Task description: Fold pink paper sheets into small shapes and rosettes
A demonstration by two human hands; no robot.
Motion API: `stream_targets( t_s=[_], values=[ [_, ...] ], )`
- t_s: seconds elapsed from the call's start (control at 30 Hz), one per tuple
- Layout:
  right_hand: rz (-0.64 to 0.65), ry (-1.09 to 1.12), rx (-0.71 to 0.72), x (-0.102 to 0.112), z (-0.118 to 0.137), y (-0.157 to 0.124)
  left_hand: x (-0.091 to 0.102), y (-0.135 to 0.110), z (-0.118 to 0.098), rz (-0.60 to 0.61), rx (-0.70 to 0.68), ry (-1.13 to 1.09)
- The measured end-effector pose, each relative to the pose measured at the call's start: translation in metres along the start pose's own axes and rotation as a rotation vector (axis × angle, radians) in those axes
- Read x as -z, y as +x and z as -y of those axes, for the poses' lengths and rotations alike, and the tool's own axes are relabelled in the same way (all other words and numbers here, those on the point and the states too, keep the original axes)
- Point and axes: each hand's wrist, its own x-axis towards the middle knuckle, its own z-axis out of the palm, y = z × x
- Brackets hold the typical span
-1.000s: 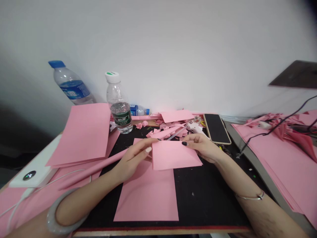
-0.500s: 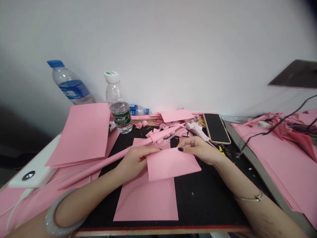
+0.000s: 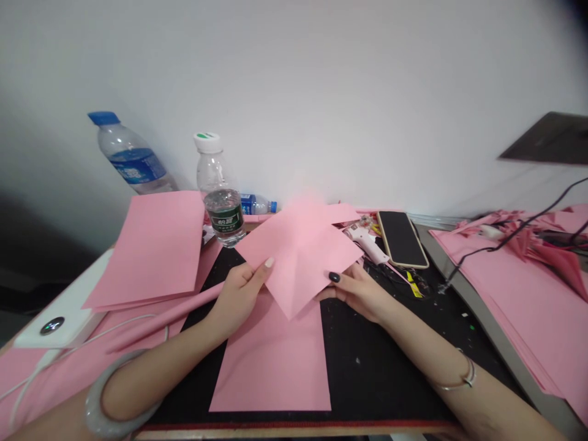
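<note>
A square of pink paper, turned corner-down with a crease along its middle, is held up in front of me; its far corner is blurred. My left hand pinches its lower left edge, thumb on top. On the lower right edge, my right hand grips it the same way, its dark-nailed thumb on the face. Beneath lies a flat pink sheet on the black mat. A rolled pink paper tube passes behind my left wrist.
Bottles stand at the back left, among them a clear bottle with a green label. A glue gun and a phone lie at the back right. Pink sheets are stacked left and right. A power bank sits far left.
The folded pink paper has been opened out into a creased square and turned corner-down. Both hands now grip its lower edges, with the left thumb on top.
</note>
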Motion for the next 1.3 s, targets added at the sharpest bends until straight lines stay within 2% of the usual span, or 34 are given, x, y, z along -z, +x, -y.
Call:
stream_targets(
  t_s=[0.13,0.23,0.43,0.6,0.73,0.97,1.1,1.3],
  values=[
    [-0.255,-0.002,0.038,-0.01,-0.008,-0.002,-0.004,-0.001,0.004,0.302,0.178,-0.363],
    [-0.306,-0.018,0.047,-0.006,-0.006,-0.002,-0.004,-0.002,0.005,0.414,0.27,-0.443],
    [-0.211,-0.143,-0.004,0.018,0.008,-0.001,-0.001,-0.001,0.0,0.412,0.314,-0.453],
    [-0.067,-0.28,-0.079,0.03,0.017,-0.006,0.0,0.0,0.0,0.435,0.311,-0.466],
    [0.024,-0.376,-0.089,0.019,0.016,-0.007,-0.003,-0.002,0.003,0.443,0.368,-0.43],
    [-0.14,-0.305,0.01,-0.011,0.0,-0.004,-0.009,-0.008,0.002,0.337,0.342,-0.427],
    [-0.131,-0.32,0.055,-0.009,-0.001,-0.003,-0.009,-0.008,0.003,0.318,0.334,-0.4],
    [-0.012,-0.399,-0.023,0.0,0.006,-0.004,-0.007,-0.008,0.004,0.329,0.301,-0.395]
  ],
)
